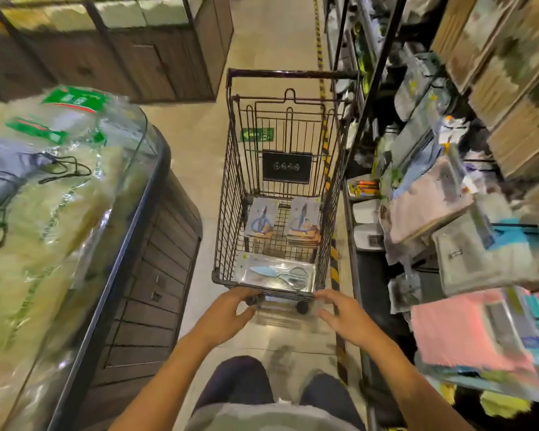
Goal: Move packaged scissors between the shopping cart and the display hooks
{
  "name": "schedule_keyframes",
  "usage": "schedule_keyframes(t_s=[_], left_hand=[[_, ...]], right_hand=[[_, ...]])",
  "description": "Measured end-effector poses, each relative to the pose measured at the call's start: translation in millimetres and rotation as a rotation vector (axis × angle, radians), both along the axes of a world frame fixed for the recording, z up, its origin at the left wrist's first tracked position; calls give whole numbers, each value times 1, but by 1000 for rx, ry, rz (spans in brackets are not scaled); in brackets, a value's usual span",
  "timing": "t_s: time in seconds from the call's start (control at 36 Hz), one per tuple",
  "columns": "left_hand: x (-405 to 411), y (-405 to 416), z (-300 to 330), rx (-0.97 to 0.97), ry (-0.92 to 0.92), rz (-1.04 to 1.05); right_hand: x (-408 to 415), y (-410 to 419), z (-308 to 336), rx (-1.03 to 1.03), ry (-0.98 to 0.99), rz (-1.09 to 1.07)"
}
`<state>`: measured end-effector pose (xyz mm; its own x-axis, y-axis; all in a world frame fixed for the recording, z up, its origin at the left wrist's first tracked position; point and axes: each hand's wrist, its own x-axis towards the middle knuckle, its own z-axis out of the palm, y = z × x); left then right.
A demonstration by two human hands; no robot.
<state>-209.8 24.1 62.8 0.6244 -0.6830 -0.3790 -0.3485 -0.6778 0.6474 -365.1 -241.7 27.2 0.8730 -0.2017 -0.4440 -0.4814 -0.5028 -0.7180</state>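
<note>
A dark wire shopping cart [227, 188] stands in the aisle ahead of me. On its floor lie two stacks of packaged blue-handled scissors, one at the left [261, 221] and one at the right [304, 219]. A clear pack with grey-handled scissors [276, 273] lies crosswise at the cart's near end. My left hand [223, 315] and my right hand [344, 318] hover just short of the near rim, fingers spread and holding nothing. The display hooks [517, 226] on the right are blurred among hanging packages.
A curved freezer case [128, 231] full of bagged goods lines the left side. Shelving with hanging packages [467, 253] crowds the right. A yellow-black striped line [325, 144] runs along the floor. Open aisle floor stretches beyond the cart.
</note>
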Motion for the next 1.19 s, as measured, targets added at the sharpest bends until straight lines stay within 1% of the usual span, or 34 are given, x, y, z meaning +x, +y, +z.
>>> schedule_keyframes(t_s=[0.14, 0.31, 0.42, 0.56, 0.72, 0.83, 0.97, 1.08, 1.19], left_hand=[[19, -14, -4, -7, 63, 27], [63, -15, -34, 60, 95, 30], [101, -20, -55, 69, 161, -14], [140, -30, -73, 99, 215, -46], [178, -49, -92, 158, 224, -190], [192, -64, -105, 169, 278, -170], [196, -74, -130, 209, 274, -127], [199, -73, -167, 238, 319, -84], [197, -72, -204, 276, 329, -89]], right_hand=[[24, -14, -11, 1, 26, 53], [66, -28, -23, -20, 114, 83], [87, -31, -35, -19, 177, 16], [116, -32, -43, -56, 262, 10], [149, -33, -49, -50, 317, -31], [162, -35, -60, 0, 330, -63], [179, -35, -96, 42, 383, -27], [188, -34, -148, -39, 369, 20], [197, -29, -194, -108, 275, 102]])
